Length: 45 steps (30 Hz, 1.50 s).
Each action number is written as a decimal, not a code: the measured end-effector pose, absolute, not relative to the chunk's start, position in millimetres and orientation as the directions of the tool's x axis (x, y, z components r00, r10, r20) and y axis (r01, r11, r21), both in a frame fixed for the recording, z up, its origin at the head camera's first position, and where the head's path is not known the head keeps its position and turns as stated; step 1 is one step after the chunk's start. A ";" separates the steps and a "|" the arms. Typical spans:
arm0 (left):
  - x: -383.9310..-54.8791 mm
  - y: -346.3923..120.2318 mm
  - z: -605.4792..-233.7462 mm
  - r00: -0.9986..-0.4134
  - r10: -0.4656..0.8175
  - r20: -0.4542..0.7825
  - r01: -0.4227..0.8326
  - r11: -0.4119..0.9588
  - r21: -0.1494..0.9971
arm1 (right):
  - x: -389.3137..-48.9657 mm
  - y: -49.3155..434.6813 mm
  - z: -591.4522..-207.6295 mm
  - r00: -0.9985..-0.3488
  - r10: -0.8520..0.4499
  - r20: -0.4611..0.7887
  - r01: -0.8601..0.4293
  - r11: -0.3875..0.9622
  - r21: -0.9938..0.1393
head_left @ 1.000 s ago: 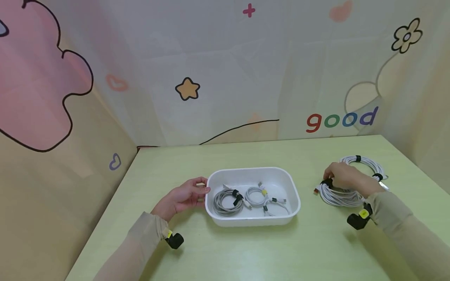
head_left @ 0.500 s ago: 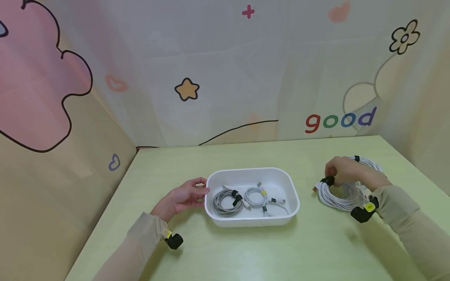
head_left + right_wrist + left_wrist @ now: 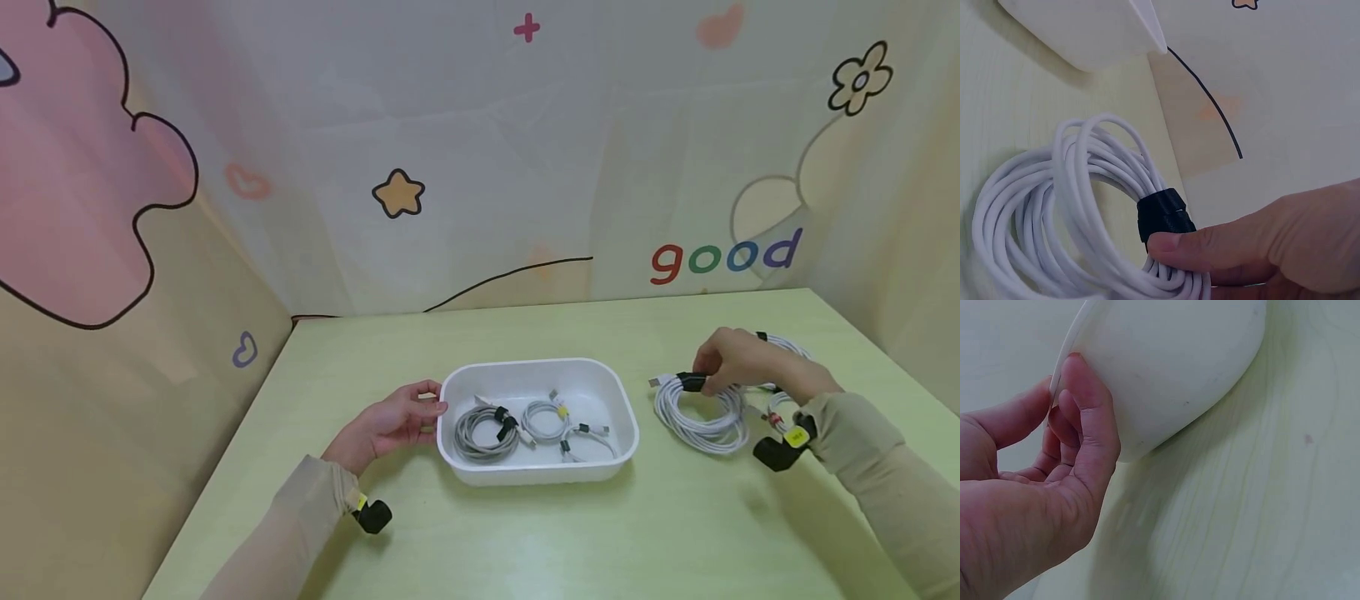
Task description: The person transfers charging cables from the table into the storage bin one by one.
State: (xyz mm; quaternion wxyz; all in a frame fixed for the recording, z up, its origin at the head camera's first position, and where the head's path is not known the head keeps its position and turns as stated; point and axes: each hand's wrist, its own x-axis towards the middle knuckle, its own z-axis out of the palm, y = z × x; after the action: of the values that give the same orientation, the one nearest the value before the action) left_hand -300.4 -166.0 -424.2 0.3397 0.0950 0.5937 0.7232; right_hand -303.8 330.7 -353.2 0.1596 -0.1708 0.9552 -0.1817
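Note:
My left hand (image 3: 397, 419) holds the left rim of a white plastic tub (image 3: 536, 476), thumb on one side and fingers on the other in the left wrist view. Inside the tub lie a thicker grey coiled cable (image 3: 467, 446), a thin coil with a yellow tie (image 3: 536, 432) and a short white cable (image 3: 592, 429). To the right of the tub, my right hand (image 3: 750, 364) pinches a large white coiled USB cable (image 3: 1072, 181) by its black strap (image 3: 1164, 215). Its metal plug (image 3: 657, 382) points left.
More white coiled cable (image 3: 787, 343) with black ties lies behind and under the right forearm, partly hidden. A cable end with a red band (image 3: 774, 418) shows beside the wrist. The pale table (image 3: 480, 542) meets a printed curtain (image 3: 480, 167) at the back.
My right hand has drawn the white coil left, away from the other cables, uncovering the red-banded end near the wrist. The left hand and tub have stayed put.

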 end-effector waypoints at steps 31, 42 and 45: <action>-300.4 -167.5 -426.7 -0.742 0.628 -0.236 -0.375 -0.096 0.922 | -306.4 308.8 -318.9 -0.909 -0.360 -0.209 -0.196 0.814 -0.548; -298.9 -166.7 -424.3 -0.737 0.636 -0.230 -0.375 -0.102 0.921 | -305.8 271.2 -306.7 -0.897 -0.394 -0.200 -0.225 0.797 -0.560; -298.9 -166.9 -424.5 -0.737 0.636 -0.229 -0.377 -0.106 0.920 | -306.2 260.4 -306.5 -0.891 -0.409 -0.197 -0.236 0.788 -0.568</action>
State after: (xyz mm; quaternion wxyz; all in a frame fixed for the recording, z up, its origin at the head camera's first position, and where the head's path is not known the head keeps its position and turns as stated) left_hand -298.9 -166.9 -424.5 0.3448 0.1130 0.5727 0.7351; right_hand -306.2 260.4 -306.5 0.1565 -0.1729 0.9326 -0.2756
